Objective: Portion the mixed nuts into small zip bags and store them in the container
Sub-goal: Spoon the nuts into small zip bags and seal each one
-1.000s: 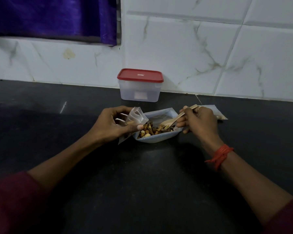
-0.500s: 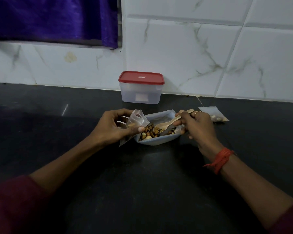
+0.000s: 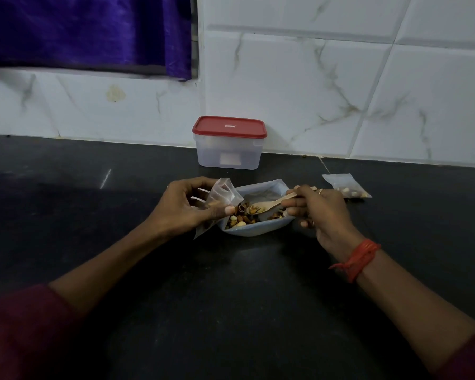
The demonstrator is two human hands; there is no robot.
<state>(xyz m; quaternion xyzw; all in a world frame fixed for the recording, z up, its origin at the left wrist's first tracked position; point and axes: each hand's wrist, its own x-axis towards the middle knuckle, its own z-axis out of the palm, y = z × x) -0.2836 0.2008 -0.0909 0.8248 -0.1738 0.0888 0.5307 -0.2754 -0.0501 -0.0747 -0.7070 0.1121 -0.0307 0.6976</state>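
The bag (image 3: 223,193) is pinched by left hand (image 3: 187,211), the spoon (image 3: 272,204) gripped by right hand (image 3: 322,213); nuts (image 3: 244,216) can be spilled if its mouth collapses.

Dim black counter (image 3: 231,311), marbled tiles (image 3: 299,91), purple curtain (image 3: 80,31)

The mixed nuts (image 3: 243,216) lie in an open pale pouch (image 3: 261,230) on the counter (image 3: 231,283), with a wooden spoon (image 3: 270,205) dipping into them from 3 o'clock. At the pouch's 9 o'clock a small clear zip bag (image 3: 225,193) is held tilted against its rim. A filled bag (image 3: 346,186) lies flat at 2 o'clock, and the clear container (image 3: 228,153), red lid (image 3: 229,127) on, stands at 12 o'clock.
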